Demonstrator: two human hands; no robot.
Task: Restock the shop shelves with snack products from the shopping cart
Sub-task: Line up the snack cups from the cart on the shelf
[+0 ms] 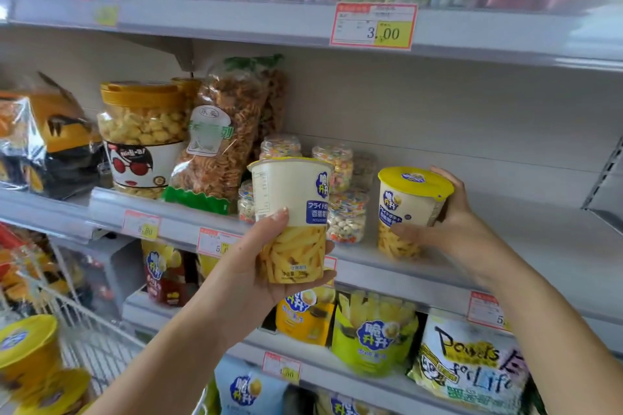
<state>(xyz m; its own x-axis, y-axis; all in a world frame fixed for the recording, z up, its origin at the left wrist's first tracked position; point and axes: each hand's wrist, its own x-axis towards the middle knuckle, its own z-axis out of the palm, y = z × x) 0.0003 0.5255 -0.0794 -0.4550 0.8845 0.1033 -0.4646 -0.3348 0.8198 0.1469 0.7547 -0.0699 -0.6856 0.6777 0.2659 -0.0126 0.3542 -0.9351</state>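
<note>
Head view: left hand [251,266] grips fries cup [291,209] before candy jars [347,217]; right hand [463,229] grips second cup [409,209] right of candy jars.

Two fries cups are held up: left cup [293,205] in the left grip [236,266], right cup [409,205] in the right grip [455,222]. At least two more cups [27,340] sit in the cart [87,327]. On the middle shelf [505,239] are two gold-lidded jars [141,131] and at least five small candy jars [345,217].
</note>
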